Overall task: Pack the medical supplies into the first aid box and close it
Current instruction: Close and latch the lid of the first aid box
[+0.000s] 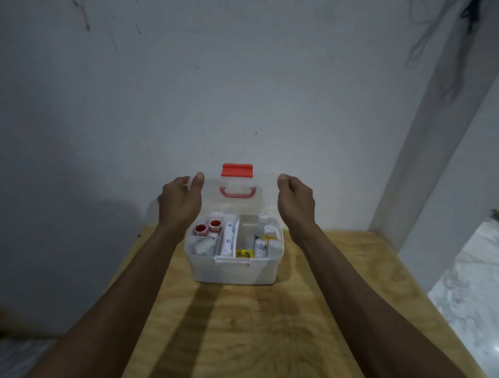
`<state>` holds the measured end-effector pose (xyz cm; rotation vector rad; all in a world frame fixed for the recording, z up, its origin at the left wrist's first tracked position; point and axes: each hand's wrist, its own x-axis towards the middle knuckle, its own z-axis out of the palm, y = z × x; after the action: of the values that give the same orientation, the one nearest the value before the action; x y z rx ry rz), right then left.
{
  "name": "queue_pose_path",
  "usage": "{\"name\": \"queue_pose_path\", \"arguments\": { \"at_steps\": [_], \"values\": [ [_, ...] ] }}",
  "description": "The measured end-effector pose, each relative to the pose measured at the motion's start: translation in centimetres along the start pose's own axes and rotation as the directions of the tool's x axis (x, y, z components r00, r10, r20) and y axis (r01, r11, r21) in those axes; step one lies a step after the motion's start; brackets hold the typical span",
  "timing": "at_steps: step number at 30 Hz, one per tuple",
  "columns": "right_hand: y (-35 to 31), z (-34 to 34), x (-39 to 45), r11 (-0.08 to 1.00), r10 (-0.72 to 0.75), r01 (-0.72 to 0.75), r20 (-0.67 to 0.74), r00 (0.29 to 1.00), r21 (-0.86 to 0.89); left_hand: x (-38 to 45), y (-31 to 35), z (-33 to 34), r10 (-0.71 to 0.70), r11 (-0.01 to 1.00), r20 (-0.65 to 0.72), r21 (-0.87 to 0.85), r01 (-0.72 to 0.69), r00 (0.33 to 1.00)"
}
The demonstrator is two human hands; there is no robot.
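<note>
A white translucent first aid box (233, 271) stands on the wooden table, its clear lid (236, 205) raised upright with a red latch (237, 170) at the top and a red handle (237, 191) below. Inside lie two red tape rolls (208, 227), white bandage rolls (204, 245), a long white packet (229, 239), a small yellow box (244, 253) and white bottles (267, 238). My left hand (182, 201) grips the lid's left edge. My right hand (295, 202) grips its right edge.
The wooden table (265, 318) runs from the wall toward me. A white wall stands right behind the box. A white pillar (450, 157) rises at the right, with a marbled floor (475, 284) beyond the table's right edge.
</note>
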<state>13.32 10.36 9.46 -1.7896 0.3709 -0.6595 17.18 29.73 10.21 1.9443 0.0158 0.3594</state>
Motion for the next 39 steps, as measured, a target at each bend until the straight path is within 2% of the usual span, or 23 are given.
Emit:
{"name": "queue_pose_path", "arguments": {
  "at_steps": [7,14,20,29,34,39],
  "values": [
    [2.3,-0.5,-3.7,0.996,-0.051,0.058,0.087,0.995,-0.071,-3.1,-2.4,-0.8,0.015,0.997,0.066,0.079,-0.02,0.998],
    [4.4,-0.7,-7.1,0.99,-0.07,0.082,0.109,0.992,-0.112,-6.5,-4.6,-1.4,0.027,0.987,0.125,0.157,-0.046,0.992],
    [6.4,-0.2,-8.5,0.968,-0.107,0.133,0.132,0.985,-0.213,-8.1,-6.6,-1.1,0.059,0.98,0.165,0.18,-0.089,0.985],
    [6.7,0.0,-8.4,0.954,-0.12,0.157,0.157,0.98,-0.255,-8.0,-6.6,-0.7,0.079,0.991,0.152,0.096,-0.094,0.985],
    [5.7,0.3,-8.0,0.964,-0.041,0.096,0.218,0.975,-0.247,-6.9,-6.8,-0.6,0.049,0.999,0.223,-0.003,-0.05,0.974],
    [5.8,0.2,-7.9,0.955,-0.016,0.096,0.276,0.961,-0.28,-5.7,-7.7,-1.2,0.034,0.999,0.313,0.011,-0.039,0.949]
  ]
}}
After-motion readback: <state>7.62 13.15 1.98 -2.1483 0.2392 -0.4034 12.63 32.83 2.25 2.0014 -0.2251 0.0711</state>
